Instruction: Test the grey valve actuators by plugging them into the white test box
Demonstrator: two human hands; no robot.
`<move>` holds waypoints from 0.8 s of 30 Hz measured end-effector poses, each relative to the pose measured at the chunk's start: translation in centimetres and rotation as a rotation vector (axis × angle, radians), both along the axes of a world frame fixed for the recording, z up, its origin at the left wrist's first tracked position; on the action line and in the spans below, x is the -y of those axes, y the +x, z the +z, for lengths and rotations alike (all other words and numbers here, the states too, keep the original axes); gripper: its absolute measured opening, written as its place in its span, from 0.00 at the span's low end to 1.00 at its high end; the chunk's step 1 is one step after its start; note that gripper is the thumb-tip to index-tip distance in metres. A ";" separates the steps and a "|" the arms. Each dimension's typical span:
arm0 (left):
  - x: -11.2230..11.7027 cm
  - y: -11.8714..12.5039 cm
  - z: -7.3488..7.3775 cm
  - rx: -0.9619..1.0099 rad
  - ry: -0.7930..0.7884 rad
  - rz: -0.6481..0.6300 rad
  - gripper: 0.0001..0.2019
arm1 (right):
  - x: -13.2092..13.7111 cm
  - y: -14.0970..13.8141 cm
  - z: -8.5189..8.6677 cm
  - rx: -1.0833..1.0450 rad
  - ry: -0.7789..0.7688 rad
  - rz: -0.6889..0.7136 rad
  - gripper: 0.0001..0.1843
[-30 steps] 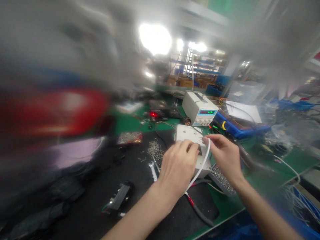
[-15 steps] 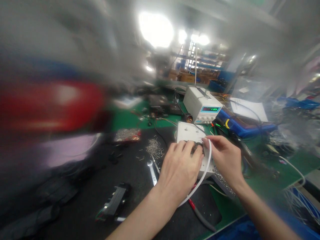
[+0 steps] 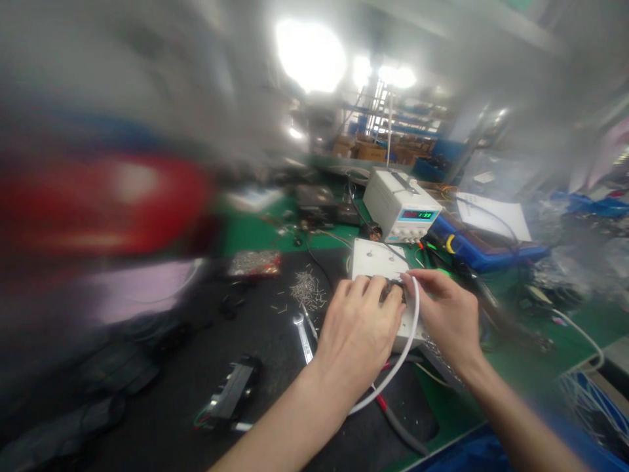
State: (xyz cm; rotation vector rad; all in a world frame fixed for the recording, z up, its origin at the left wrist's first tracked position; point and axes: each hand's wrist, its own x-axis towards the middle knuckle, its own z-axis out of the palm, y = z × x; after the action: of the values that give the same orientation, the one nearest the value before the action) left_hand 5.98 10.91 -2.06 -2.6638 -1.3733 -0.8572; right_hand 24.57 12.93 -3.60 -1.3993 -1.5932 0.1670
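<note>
In the head view, my left hand point(image 3: 361, 321) is curled over a small black part point(image 3: 392, 290) at the white box point(image 3: 376, 257); most of that part is hidden by my fingers. Thumb and fingertips of my right hand point(image 3: 449, 314) are pinched at the end of a white cable point(image 3: 409, 337), close against the black part. From there the cable bends down and passes beneath my left forearm. Whether its end sits inside the part, I cannot tell. The box lies flat under both hands, with screw-like fittings on its far end.
Behind the box stands a bench power supply point(image 3: 403, 206) with a lit display. On the black mat point(image 3: 275, 341) lie a wrench point(image 3: 303, 337), a heap of small metal pins point(image 3: 308, 290), a black device point(image 3: 230, 393) and a red-and-grey tool handle point(image 3: 400, 426). A blue tray point(image 3: 484, 242) is at right.
The view has shifted slightly, so everything sits a little further right. Both hands keep the same hold at the box, and the white cable bows in much the same curve.
</note>
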 end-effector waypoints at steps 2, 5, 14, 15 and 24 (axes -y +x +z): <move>0.0 0.0 0.0 -0.005 0.000 -0.005 0.17 | -0.1 -0.1 -0.1 0.027 0.005 0.005 0.07; 0.1 -0.1 0.0 -0.005 0.004 -0.001 0.17 | -0.3 -0.2 -0.1 0.042 0.010 0.009 0.06; 0.5 0.1 -1.2 0.072 0.071 0.036 0.18 | -0.4 -0.6 -0.3 -0.149 -0.049 0.103 0.09; 0.4 0.1 -1.3 0.086 0.065 0.035 0.17 | -0.5 -0.6 -0.4 -0.174 -0.057 0.120 0.09; 0.4 0.0 -1.3 0.179 -0.006 0.023 0.16 | -1.0 -0.4 0.3 -0.111 -0.075 0.174 0.10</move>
State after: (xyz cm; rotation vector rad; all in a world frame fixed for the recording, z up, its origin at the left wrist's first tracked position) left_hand 5.96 10.48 -3.40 -2.6254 -1.4402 -1.1146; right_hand 24.15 13.94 -3.35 -1.2838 -1.6290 0.4052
